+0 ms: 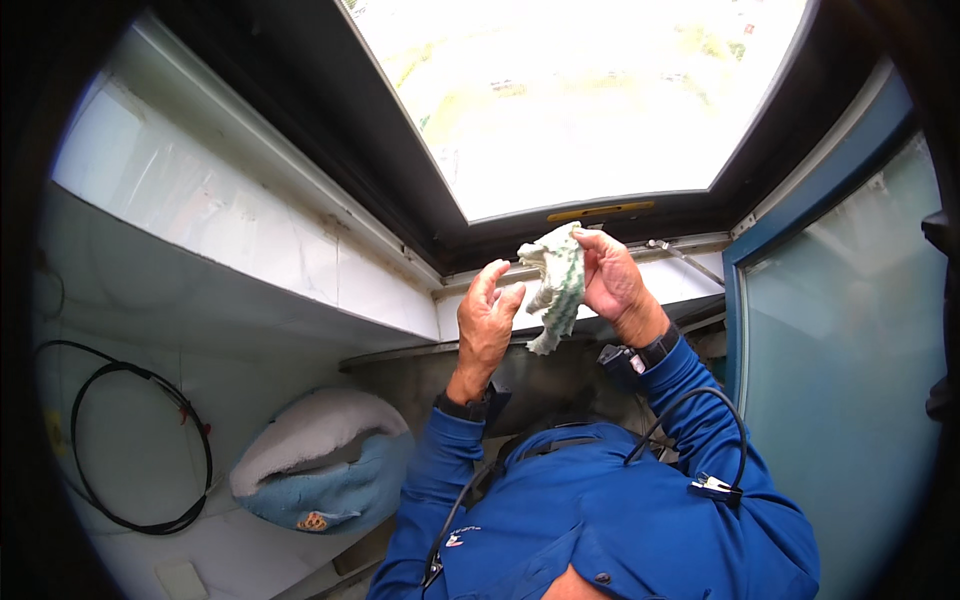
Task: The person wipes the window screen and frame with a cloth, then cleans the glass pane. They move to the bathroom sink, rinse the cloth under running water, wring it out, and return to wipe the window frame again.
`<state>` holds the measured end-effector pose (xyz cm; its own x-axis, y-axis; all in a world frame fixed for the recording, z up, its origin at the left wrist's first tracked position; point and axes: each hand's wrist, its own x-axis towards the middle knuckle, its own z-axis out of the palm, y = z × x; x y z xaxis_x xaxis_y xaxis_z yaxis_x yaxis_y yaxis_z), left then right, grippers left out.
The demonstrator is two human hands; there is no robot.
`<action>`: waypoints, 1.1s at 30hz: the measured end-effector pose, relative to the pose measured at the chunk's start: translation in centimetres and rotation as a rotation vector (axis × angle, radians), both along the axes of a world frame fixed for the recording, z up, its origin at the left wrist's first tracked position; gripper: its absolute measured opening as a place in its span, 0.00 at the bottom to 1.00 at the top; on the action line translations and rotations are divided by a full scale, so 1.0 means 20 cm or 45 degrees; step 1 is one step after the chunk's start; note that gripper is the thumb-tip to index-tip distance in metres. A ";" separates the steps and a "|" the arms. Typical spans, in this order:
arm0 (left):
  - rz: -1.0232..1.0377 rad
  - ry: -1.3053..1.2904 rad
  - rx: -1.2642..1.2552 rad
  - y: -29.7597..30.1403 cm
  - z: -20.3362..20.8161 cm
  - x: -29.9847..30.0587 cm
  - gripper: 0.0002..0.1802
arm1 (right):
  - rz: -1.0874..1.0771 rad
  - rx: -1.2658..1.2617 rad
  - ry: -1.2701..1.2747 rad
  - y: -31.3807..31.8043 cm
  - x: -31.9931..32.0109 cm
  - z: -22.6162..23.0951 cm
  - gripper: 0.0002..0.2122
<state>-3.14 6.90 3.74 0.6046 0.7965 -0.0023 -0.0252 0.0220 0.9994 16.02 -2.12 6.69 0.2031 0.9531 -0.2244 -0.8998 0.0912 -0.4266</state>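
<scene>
A crumpled white and green cloth (560,283) hangs in front of me, just below the window frame. My right hand (612,281) pinches its upper edge between thumb and fingers, and the lower end droops freely. To the left of the cloth is my left hand (487,318), its fingers apart and curved toward it. A small gap shows between those fingers and the cloth, so the left hand holds nothing. Both wrists wear dark straps at the ends of blue sleeves.
A bright window (600,120) in a dark frame fills the top. An open blue-framed glass panel (840,300) stands at the right, with a metal stay arm (685,262) near it. Left are a white tiled ledge (230,225), a coiled black cable (205,450) and a blue plush pet bed (320,485).
</scene>
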 end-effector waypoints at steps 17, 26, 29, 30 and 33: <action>-0.052 0.081 0.544 -0.05 0.08 0.12 0.08 | -0.344 0.097 -0.278 -0.03 -0.14 -0.10 0.08; -0.160 -0.089 0.143 -0.03 0.16 0.13 0.06 | -0.343 0.165 -0.318 -0.05 -0.14 -0.16 0.15; -0.207 -0.212 -0.110 0.00 0.22 0.14 0.07 | -0.170 0.132 -0.292 -0.08 -0.19 -0.16 0.15; -0.180 -0.202 -0.106 0.02 0.24 0.15 0.07 | -0.119 0.054 -0.242 -0.08 -0.20 -0.17 0.15; -0.157 -0.118 0.196 0.04 0.32 0.19 0.07 | -0.034 -0.059 -0.258 -0.08 -0.26 -0.21 0.15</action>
<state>0.67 7.68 10.16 0.6897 0.7029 0.1743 -0.1241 -0.1224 0.9847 10.82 -3.71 2.53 0.2737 0.9364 -0.2197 -0.7929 0.0903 -0.6027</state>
